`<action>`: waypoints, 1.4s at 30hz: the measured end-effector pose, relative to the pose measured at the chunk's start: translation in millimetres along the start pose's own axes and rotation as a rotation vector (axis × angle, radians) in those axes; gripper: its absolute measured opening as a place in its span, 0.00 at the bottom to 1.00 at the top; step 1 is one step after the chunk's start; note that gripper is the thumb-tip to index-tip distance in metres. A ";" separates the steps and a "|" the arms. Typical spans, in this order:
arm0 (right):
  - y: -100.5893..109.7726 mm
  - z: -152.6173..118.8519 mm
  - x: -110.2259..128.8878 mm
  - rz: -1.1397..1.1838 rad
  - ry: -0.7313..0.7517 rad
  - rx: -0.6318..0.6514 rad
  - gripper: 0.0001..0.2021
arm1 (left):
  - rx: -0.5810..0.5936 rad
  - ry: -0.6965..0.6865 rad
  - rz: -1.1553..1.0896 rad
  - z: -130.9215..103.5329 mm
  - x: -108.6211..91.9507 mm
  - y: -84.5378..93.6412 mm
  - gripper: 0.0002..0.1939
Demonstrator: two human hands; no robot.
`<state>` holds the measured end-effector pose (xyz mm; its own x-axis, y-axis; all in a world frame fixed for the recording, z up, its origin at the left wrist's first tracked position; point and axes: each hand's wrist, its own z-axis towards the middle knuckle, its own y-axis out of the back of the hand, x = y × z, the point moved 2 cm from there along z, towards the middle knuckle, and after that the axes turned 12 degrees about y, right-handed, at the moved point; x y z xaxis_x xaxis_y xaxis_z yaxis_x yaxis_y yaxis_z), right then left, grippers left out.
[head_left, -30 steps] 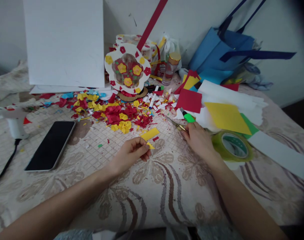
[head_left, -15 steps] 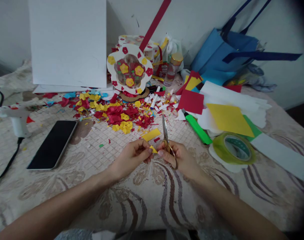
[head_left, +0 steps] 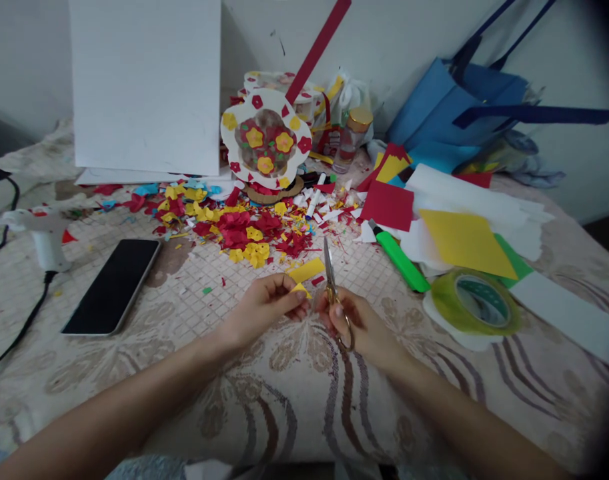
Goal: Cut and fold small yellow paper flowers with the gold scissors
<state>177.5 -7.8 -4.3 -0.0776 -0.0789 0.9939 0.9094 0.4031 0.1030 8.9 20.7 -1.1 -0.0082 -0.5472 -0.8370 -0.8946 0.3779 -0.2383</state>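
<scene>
Between the thumb and fingers of my left hand [head_left: 271, 301] is a small folded piece of yellow paper [head_left: 301, 289]. My right hand [head_left: 361, 321] grips a pair of gold-handled scissors [head_left: 333, 273], blades pointing away from me and held together. A gap separates the scissors from the small yellow piece. Just beyond my fingers a yellow paper strip [head_left: 307, 269] lies on the patterned tablecloth. Behind it is a heap of cut red paper flowers [head_left: 234, 230] and yellow paper flowers [head_left: 257, 253], mixed with scraps.
At left are a black phone [head_left: 113, 287] and a white glue gun [head_left: 47, 240]. A flower-decorated white frame [head_left: 265, 139] stands at the back beside a white board [head_left: 147, 87]. To the right lie a green cutter [head_left: 398, 257], tape roll [head_left: 474, 303], coloured sheets [head_left: 467, 243] and a blue bag [head_left: 434, 100].
My right hand has drawn slightly away from the yellow piece, which its fingertips touched before. The left hand now holds the piece alone. The view has shifted a little.
</scene>
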 end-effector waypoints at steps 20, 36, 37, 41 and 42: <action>3.2 -6.0 -0.1 -0.314 -0.007 0.222 0.24 | 0.028 -0.047 -0.144 3.0 -9.1 13.1 0.14; 2.8 -6.7 -3.6 -0.333 -0.029 0.213 0.25 | 0.025 -0.043 -0.135 4.9 -6.9 13.2 0.13; 2.9 -6.9 -4.4 -0.335 -0.028 0.214 0.25 | 0.023 -0.043 -0.136 4.8 -6.9 13.2 0.14; 3.2 -6.7 -4.7 -0.335 -0.022 0.223 0.25 | 0.016 -0.043 -0.135 4.3 -7.4 12.9 0.14; 3.2 -6.4 -4.1 -0.335 -0.021 0.225 0.25 | 0.016 -0.044 -0.134 4.2 -7.7 12.9 0.13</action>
<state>183.3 -12.1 -8.3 -0.3653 -0.2220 0.9040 0.7205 0.5475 0.4256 -0.7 32.9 0.2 0.1303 -0.5605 -0.8178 -0.8793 0.3157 -0.3565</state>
